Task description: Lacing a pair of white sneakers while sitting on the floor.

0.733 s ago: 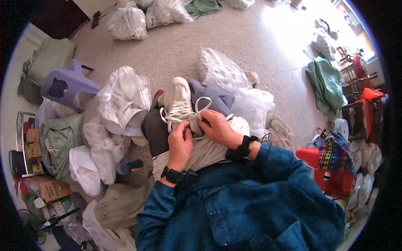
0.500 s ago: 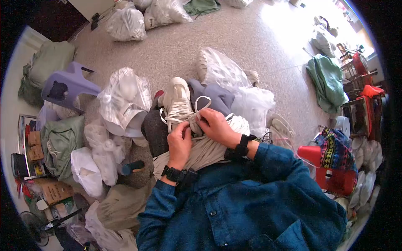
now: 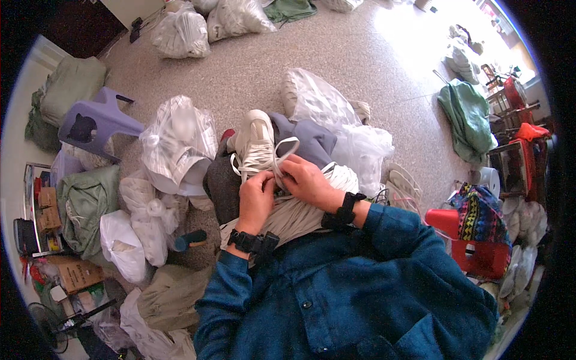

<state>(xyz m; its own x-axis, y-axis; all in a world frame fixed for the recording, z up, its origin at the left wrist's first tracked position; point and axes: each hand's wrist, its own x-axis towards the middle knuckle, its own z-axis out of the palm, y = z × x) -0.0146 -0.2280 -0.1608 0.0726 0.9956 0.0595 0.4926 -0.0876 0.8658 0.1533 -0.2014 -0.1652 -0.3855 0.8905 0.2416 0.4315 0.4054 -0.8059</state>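
Note:
A cream sneaker (image 3: 258, 129) rests on my lap with its toe pointing away from me. Flat off-white lace (image 3: 259, 155) crosses its front, and a loop of it (image 3: 287, 147) stands up beside my right hand. My left hand (image 3: 257, 195) is closed at the near end of the laces, its fingertips pinching lace. My right hand (image 3: 305, 180) is closed on the lace too, thumb and forefinger together close to the left fingertips. The ankle part of the sneaker is hidden behind my hands. A thick bundle of loose off-white laces (image 3: 300, 219) lies across my lap under both wrists.
Clear plastic bags (image 3: 180, 135) stand left of the sneaker, and more (image 3: 318, 99) lie beyond it. A purple stool (image 3: 99, 123) is at the left, a red stool (image 3: 480, 258) at the right. Stuffed sacks (image 3: 180, 33) sit on the far floor. Pale shoes (image 3: 403, 186) lie to my right.
My hands have come closer together at the lace. The upright loop has shifted slightly left, and my left hand has turned a little. The sneaker stays in place.

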